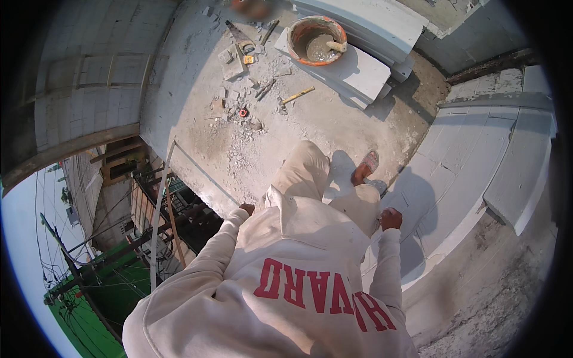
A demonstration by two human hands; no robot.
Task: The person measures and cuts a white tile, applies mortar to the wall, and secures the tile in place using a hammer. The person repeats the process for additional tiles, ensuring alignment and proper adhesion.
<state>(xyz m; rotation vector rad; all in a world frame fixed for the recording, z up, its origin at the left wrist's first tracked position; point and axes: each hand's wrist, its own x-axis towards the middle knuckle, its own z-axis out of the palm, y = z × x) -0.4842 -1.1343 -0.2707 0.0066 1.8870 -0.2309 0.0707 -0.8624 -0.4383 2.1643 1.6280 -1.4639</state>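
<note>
1. The left hand is held near the left edge of the floor; its finger state cannot be told.
2. The right hand is held near the pale block wall, fingers curled; whether anything is gripped cannot be told.
3. That wall is ranged along the floor's right edge.
4. Farther off, a hammer is laid near stacked slabs, a bucket perched on top.

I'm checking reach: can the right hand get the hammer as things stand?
Probably not without stepping forward: the right hand is well back, the hammer beyond the knees, though nothing covers it.
</note>
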